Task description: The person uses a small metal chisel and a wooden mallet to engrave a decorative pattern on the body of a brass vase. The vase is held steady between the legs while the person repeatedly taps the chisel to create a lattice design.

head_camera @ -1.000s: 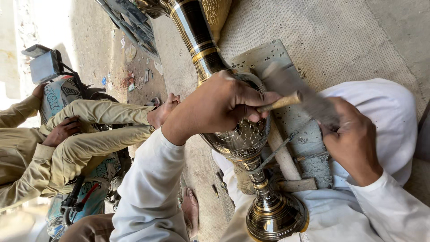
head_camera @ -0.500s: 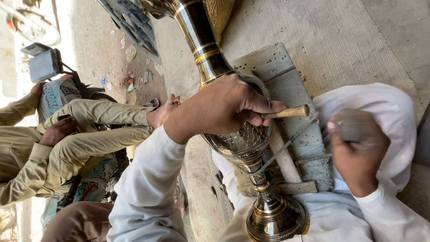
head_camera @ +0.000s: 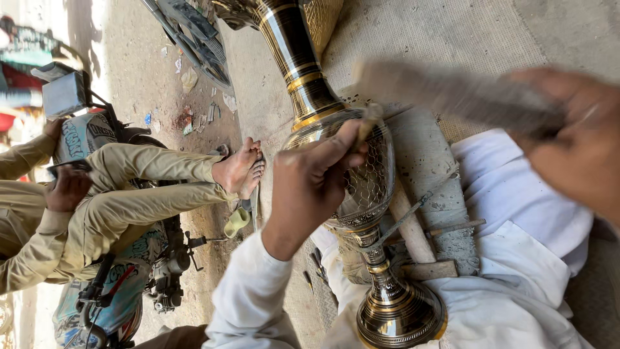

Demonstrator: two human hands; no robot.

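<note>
A tall engraved brass vase [head_camera: 369, 194] with black and gold bands lies on its side across my white-clothed lap [head_camera: 516, 258], its round foot [head_camera: 400, 317] toward the bottom. My left hand [head_camera: 310, 187] rests on the vase's belly and holds a thin chisel [head_camera: 365, 126] against the metal. My right hand [head_camera: 575, 142], close to the camera at the right edge, grips a hammer [head_camera: 452, 94] that is blurred by motion above the vase.
A grey stone block [head_camera: 433, 168] lies under the vase, with a wooden piece [head_camera: 407, 226] and a metal rod [head_camera: 455, 227] on it. At left another person in khaki [head_camera: 129, 187] sits barefoot on a motorcycle [head_camera: 123, 291]. Litter dots the ground [head_camera: 187, 116].
My right hand has swung the hammer away from the chisel and up toward the camera, and it is now blurred. My left hand keeps the chisel on the vase.
</note>
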